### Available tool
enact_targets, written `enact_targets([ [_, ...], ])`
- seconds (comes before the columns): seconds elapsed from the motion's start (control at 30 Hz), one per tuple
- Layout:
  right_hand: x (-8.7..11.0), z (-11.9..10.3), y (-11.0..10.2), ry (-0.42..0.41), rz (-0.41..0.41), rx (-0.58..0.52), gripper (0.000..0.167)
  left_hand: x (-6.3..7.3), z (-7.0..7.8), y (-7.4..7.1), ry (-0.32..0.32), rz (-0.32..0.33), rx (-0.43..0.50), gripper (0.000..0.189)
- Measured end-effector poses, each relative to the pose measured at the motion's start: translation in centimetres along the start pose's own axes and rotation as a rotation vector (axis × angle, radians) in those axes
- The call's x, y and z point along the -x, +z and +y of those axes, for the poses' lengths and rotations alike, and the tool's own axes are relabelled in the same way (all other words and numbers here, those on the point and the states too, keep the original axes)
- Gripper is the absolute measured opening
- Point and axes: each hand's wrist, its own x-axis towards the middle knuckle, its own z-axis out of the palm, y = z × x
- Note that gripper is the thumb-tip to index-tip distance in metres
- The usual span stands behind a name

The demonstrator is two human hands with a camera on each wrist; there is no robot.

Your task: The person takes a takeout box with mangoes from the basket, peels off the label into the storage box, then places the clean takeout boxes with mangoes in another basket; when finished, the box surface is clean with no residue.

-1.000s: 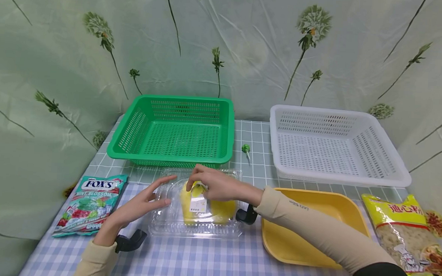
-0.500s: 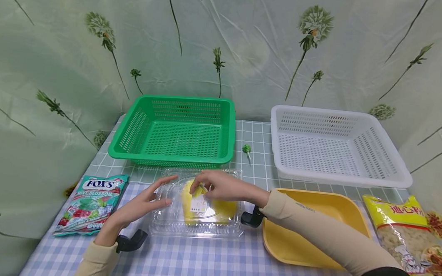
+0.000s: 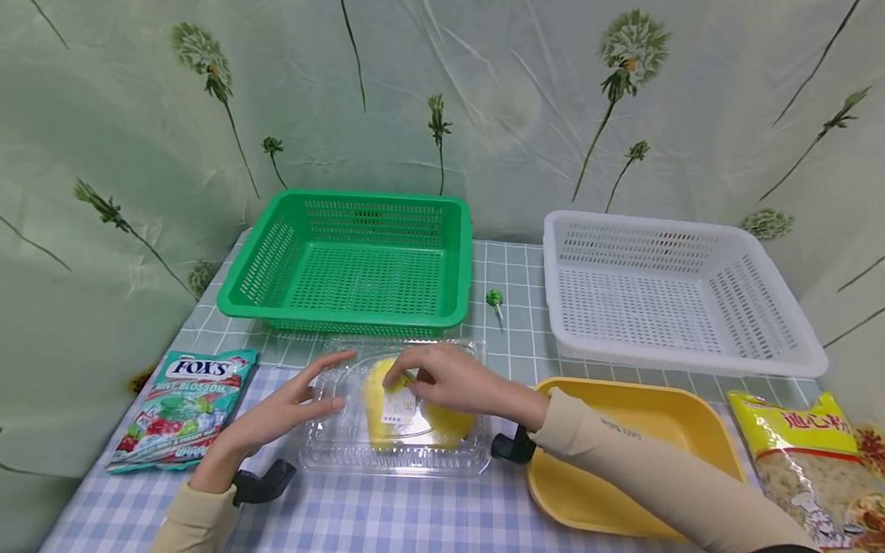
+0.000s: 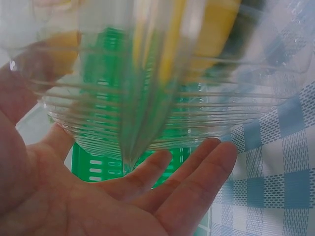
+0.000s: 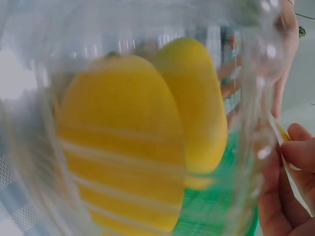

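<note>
A clear plastic clamshell box (image 3: 344, 438) with two yellow, mango-like fruits (image 5: 123, 142) inside sits in front of the green basket. On its lid is a white and yellow label (image 3: 398, 407). My right hand (image 3: 455, 382) pinches the label's far edge between thumb and fingers; in the right wrist view the label (image 5: 294, 191) stands up from the lid. My left hand (image 3: 285, 410) rests against the left side of the box, thumb and fingers spread. The left wrist view shows its extended fingers (image 4: 197, 182) along the ridged plastic wall.
Behind stand a green basket (image 3: 338, 317) and a white basket (image 3: 679, 356). A green lollipop (image 3: 495, 298) lies between them. To the right are a yellow tray (image 3: 573, 505), under the right forearm, and a yellow-topped food bag (image 3: 808, 471). A candy bag (image 3: 180, 413) lies at left.
My right hand has shifted slightly right and toward me, drawing the label's far edge with it. The left hand and the box have stayed in place.
</note>
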Motion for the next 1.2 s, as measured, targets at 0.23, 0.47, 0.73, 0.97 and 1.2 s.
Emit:
enact_targets([
  [0.23, 1.0, -0.2, -0.6, 0.001, 0.053, -0.152, 0.029, 0.0, 0.0, 0.0, -0.008, -0.002, -0.001, 0.059],
  [0.47, 2.8, 0.2, -2.0, 0.035, 0.092, -0.245, 0.029, 0.0, 0.0, -0.1, 0.022, -0.007, -0.010, 0.058],
  [0.73, 6.4, 1.3, -4.1, 0.101, 0.173, -0.346, 0.025, -0.1, 0.0, -0.2, 0.033, -0.009, -0.019, 0.058],
  [0.97, 10.4, 3.0, -5.6, 0.206, 0.236, -0.324, 0.021, -0.1, -0.1, -0.3, 0.026, -0.019, -0.017, 0.058],
  [1.2, 15.0, 4.4, -6.4, 0.319, 0.314, -0.368, 0.019, -0.1, -0.1, -0.4, 0.018, -0.023, -0.018, 0.058],
])
